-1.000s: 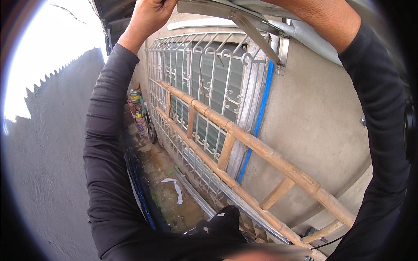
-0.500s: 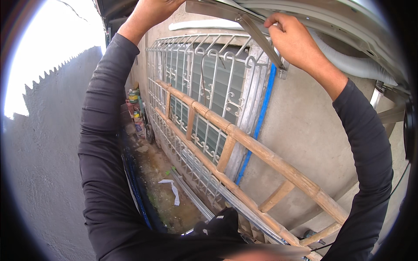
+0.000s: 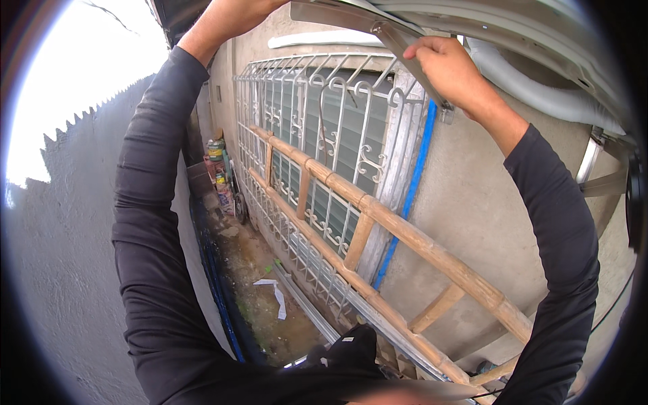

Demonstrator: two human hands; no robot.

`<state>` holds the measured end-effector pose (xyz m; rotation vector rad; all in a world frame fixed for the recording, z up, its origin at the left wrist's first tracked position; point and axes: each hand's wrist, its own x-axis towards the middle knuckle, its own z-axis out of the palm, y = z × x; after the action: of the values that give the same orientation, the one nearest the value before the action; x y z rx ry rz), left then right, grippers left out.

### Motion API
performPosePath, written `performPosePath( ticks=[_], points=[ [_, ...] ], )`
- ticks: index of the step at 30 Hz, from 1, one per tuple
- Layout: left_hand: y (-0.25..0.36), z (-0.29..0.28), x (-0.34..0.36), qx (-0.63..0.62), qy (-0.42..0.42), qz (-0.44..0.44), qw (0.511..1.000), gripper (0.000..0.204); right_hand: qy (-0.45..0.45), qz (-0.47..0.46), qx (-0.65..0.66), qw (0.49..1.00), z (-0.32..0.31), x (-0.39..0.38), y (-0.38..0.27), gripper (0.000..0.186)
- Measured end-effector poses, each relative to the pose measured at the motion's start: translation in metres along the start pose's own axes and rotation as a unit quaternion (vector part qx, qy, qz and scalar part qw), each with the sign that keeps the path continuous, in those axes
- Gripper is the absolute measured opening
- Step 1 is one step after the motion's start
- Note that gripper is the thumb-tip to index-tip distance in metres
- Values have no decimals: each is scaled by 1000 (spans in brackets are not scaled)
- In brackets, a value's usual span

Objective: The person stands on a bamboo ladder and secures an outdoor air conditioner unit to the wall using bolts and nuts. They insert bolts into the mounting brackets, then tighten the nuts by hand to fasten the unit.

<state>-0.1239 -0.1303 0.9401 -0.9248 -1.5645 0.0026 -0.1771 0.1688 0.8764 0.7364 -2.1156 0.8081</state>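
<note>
My left hand (image 3: pixel 236 15) reaches up at the top edge, beside a steel bracket plate (image 3: pixel 324 15); its fingertips are cut off by the frame. My right hand (image 3: pixel 445 67) is raised at the diagonal bracket arm (image 3: pixel 397 44), fingers curled and index slightly raised; whatever they hold is hidden. Above it is the underside of a pale metal unit (image 3: pixel 506 27), with a white wrapped pipe (image 3: pixel 547 104) behind and another white length (image 3: pixel 324 38) along the wall.
A bamboo ladder (image 3: pixel 378 219) lies diagonally across the white window grille (image 3: pixel 337 91), beside a blue pipe (image 3: pixel 422 152). A rough grey wall (image 3: pixel 61 256) stands left. Stacked containers (image 3: pixel 219 169), metal channels (image 3: pixel 304 300) and white scraps (image 3: pixel 277 297) sit in the narrow passage.
My right hand has come down from the top edge into view with fingers curled at the bracket, shifting slightly left. My left hand remains high. The view has shifted slightly.
</note>
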Motion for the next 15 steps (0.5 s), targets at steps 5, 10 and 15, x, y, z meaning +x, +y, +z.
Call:
performPosePath(
  ticks=[5, 10, 15],
  points=[
    [-3, 6, -3, -115, -23, -88, 989, 15, 26, -282, -55, 958, 2, -18, -55, 42],
    [-5, 9, -5, -227, -32, -134, 964, 19, 80, -321, -11, 944, 7, 0, -85, 49],
    [2, 7, -5, -219, 8, -224, 950, 25, 16, -285, -19, 958, 3, 1, -92, 51]
  ],
)
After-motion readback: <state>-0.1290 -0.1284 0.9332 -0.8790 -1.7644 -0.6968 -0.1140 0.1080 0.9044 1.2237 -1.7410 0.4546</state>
